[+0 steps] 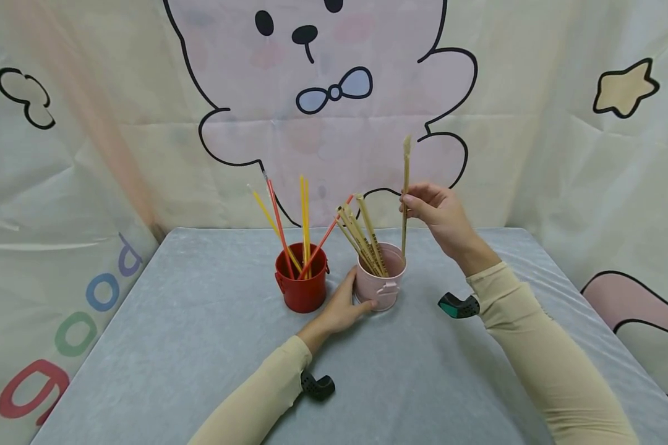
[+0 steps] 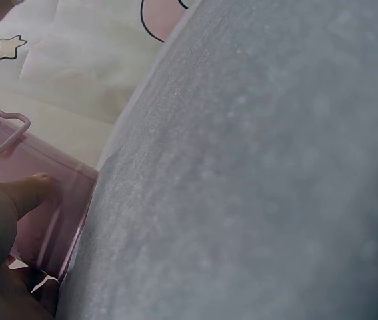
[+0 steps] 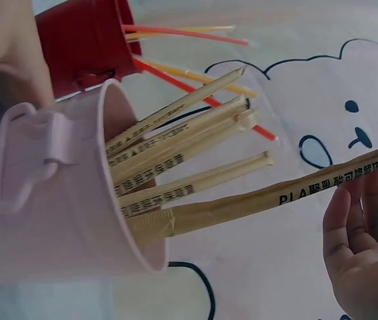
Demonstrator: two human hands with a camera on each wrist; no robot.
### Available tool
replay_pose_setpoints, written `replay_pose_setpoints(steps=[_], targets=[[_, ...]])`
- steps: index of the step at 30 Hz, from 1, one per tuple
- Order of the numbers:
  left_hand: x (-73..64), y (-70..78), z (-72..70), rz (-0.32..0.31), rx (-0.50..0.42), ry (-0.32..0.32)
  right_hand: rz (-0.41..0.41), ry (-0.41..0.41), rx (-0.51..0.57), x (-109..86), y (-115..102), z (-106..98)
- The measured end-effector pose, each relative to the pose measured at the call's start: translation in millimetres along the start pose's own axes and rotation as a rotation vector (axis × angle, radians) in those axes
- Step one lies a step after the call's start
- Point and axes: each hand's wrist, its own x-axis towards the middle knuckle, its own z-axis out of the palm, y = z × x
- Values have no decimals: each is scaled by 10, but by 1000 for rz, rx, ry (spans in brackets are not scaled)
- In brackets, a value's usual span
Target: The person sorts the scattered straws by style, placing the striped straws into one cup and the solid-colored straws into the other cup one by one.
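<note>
My right hand (image 1: 440, 219) pinches a paper-wrapped straw (image 1: 406, 167) between thumb and fingers and holds it nearly upright. In the right wrist view, the lower end of this straw (image 3: 242, 208) is inside the rim of a pink bucket (image 3: 42, 220), and dark print runs along its wrapper. Several other paper-wrapped straws (image 1: 368, 238) lean to the left in the same bucket. Around the lower left side of the pink bucket (image 1: 374, 289) curls my left hand (image 1: 339, 309), its thumb across the front. The left wrist view shows that thumb (image 2: 32, 190) against the bucket wall.
Left of the pink bucket stands a red bucket (image 1: 303, 298) with several red and yellow straws (image 1: 304, 216) in clear wrappers. Both buckets are on a table with a grey-blue cloth (image 1: 200, 346). A printed curtain (image 1: 145, 123) hangs behind the table.
</note>
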Motion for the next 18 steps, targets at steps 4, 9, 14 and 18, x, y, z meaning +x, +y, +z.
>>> replay_pose_setpoints(steps=[4,9,14,18], targets=[[-4,8,-1,0,4,0,32,10,-26,-7,116,-11],[-27,50,-8,4,-9,4,73,12,-62,-13,260,-11],[-17,52,-11,10,-11,10,99,17,-126,-23,387,-3],[-3,20,-1,7,1,19,139,31,-194,-37,468,9]])
